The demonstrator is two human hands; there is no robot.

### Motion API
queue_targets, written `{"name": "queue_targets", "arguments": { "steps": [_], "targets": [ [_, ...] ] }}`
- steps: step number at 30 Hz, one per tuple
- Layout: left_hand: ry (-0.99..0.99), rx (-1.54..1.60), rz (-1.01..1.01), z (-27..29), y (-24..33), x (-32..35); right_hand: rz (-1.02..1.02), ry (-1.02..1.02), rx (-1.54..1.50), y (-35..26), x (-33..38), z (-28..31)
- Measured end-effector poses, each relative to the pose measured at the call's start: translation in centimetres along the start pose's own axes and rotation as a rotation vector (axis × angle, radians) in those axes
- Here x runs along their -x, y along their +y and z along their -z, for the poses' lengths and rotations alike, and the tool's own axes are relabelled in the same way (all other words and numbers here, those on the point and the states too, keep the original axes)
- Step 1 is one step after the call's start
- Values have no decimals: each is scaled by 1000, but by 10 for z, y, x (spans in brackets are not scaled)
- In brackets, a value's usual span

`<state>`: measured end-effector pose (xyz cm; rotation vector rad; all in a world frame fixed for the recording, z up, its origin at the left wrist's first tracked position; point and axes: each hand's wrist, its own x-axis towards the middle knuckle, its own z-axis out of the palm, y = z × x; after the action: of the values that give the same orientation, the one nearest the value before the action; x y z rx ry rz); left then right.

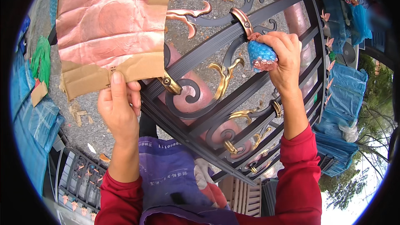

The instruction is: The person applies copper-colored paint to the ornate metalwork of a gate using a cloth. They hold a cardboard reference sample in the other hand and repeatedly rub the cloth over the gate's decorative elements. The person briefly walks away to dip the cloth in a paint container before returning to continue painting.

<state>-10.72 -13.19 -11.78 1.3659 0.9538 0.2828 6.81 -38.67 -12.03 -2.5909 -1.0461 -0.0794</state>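
Observation:
My left hand [118,106] pinches the lower edge of a brown cardboard sheet [110,25], thumb in front. Pinkish copper paint covers most of the sheet. My right hand [284,56] grips a crumpled blue plastic dabbing pad [261,53] with copper paint on its lower end and at its top. The pad is just below a copper-coloured collar [242,21] on a black metal gate panel [250,85]; I cannot tell whether they touch. A copper-tipped leaf ornament [189,16] is near the sheet's right edge. Below it, another leaf ornament [224,77] is gold.
Pink-painted cylinders [198,91] lie beneath the panel's bars. Blue plastic-covered stacks [341,96] stand at the right, with more blue sheeting [31,137] at the left. A green bag [40,58] and another dark gate panel [81,175] are also on the left.

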Motion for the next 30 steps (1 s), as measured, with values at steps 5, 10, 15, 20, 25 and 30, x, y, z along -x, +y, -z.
{"name": "queue_targets", "arguments": {
  "steps": [5, 10, 15, 20, 25, 30],
  "targets": [
    [3, 0, -19, -4, 1, 0, 42, 47, 3, 2, -14, 3],
    [-5, -17, -7, -1, 1, 0, 5, 11, -16, 3, -1, 2],
    [19, -16, -14, -3, 0, 0, -66, 15, -41, 12, 5, 11],
    [25, -11, -28, -4, 1, -2, 16, 18, -57, 11, -19, 3],
    [20, -37, -8, -1, 0, -1, -35, -57, -69, 14, 5, 4],
    [-77, 44, -21, 3, -2, 0, 31, -18, -55, 17, -19, 10]
  ]
}}
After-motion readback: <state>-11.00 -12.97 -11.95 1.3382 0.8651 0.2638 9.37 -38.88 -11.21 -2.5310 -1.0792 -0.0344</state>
